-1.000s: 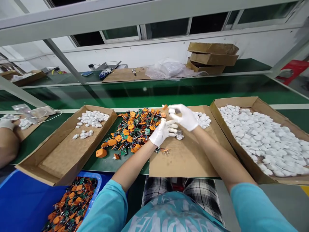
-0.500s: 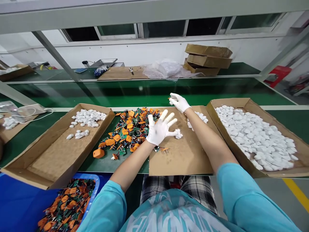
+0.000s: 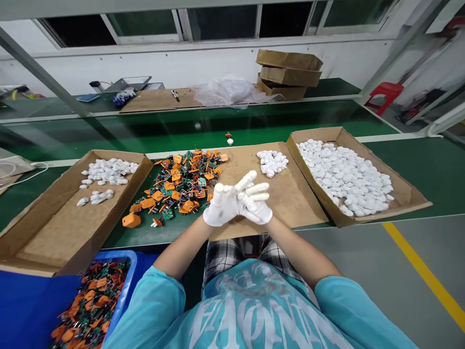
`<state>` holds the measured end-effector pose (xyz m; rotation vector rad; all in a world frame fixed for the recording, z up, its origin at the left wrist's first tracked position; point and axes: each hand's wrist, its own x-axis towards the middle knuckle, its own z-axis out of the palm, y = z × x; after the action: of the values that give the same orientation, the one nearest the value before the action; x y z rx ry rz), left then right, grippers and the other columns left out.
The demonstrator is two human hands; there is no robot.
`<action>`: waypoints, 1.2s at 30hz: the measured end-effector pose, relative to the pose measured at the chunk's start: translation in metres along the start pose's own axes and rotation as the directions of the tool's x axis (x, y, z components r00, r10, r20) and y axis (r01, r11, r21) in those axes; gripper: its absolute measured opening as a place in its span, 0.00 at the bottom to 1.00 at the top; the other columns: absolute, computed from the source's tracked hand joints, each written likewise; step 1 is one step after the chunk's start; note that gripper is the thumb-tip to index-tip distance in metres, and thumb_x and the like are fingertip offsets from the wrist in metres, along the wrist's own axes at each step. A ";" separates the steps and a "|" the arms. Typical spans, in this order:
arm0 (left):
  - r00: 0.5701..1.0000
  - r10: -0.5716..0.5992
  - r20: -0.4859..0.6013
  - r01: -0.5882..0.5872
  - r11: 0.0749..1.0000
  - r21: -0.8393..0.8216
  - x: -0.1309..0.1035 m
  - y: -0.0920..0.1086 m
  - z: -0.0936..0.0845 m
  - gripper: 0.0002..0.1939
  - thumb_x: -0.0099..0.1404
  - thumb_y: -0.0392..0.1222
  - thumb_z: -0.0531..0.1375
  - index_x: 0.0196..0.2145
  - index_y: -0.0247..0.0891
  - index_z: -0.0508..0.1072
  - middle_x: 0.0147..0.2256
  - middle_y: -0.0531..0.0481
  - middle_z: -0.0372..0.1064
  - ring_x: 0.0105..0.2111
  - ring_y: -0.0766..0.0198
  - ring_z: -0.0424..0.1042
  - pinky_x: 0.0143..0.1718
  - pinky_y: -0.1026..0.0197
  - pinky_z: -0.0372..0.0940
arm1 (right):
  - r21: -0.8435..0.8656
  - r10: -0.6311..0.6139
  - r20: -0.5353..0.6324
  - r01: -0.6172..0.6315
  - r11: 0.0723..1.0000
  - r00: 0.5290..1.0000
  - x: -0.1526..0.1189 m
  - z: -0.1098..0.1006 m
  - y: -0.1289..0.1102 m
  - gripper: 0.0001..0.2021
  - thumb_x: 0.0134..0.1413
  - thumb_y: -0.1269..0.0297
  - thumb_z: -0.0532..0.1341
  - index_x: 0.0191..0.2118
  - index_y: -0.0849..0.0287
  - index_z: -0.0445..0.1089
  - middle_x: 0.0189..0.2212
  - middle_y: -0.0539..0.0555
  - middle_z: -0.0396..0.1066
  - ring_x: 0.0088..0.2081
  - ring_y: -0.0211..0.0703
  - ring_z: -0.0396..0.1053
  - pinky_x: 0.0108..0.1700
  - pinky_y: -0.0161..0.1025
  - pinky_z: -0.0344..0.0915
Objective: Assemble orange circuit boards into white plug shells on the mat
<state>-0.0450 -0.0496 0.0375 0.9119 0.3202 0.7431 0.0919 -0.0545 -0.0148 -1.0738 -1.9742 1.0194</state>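
Both my hands wear white gloves and meet over the front of a cardboard sheet [image 3: 298, 203]. My left hand [image 3: 223, 208] is palm up, thumb and fingers spread, with a grey smudge on the palm. Against its little-finger side presses my right hand [image 3: 258, 211], its fingers bent onto the left glove; part of them is hidden. Left of the hands lies a heap of orange plug parts with green circuit boards [image 3: 181, 182]. A small pile of white rounded pieces [image 3: 272, 162] lies beyond the hands. On the green belt are a white piece [image 3: 230, 141] and an orange plug part [image 3: 228, 135].
A cardboard tray [image 3: 83, 247] on the left holds some white pieces; another tray [image 3: 407, 196] on the right holds many. A blue bin [image 3: 132, 276] of orange parts stands below left. Stacked boxes [image 3: 290, 75] and clear plastic [image 3: 228, 92] lie at the back.
My right hand has let go of the small part at the green belt and come back to my left hand. The hands now touch, and the view has shifted right.
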 end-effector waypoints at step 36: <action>0.962 0.215 -0.169 0.188 -0.069 0.980 0.065 -0.040 -0.030 0.17 0.60 0.51 0.60 0.45 0.43 0.79 0.42 0.45 0.75 0.46 0.52 0.70 0.52 0.53 0.65 | 0.283 0.301 -0.472 -0.181 0.942 0.829 -0.034 -0.095 0.044 0.19 0.50 0.48 0.62 0.41 0.57 0.74 0.36 0.57 0.76 0.36 0.45 0.74 0.38 0.44 0.72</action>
<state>0.0022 -0.0015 -0.0088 2.3325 1.2899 0.5293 0.2008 -0.0384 -0.0129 -1.3268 -1.2839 0.9382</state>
